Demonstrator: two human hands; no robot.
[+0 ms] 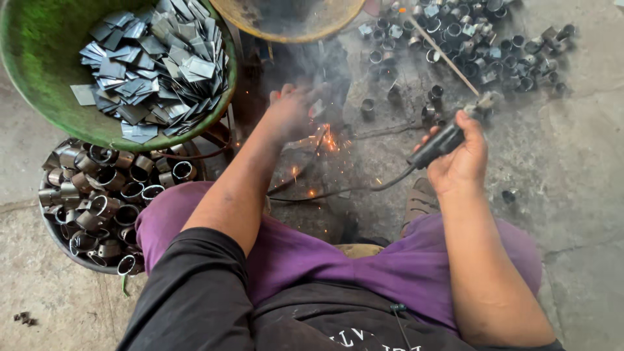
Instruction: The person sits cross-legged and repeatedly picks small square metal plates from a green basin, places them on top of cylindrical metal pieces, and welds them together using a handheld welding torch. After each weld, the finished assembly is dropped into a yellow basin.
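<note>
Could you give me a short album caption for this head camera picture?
Seated worker's right hand grips a welding electrode holder; left hand reaches amid sparks.

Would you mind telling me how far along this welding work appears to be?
Done: a basin at the person's left is full of metal rings that seem to carry tabs. In hand: the right hand grips an electrode holder, and the left hand steadies a piece beside sparks. Left: many loose rings on the floor and flat plates in the green bowl.
</note>
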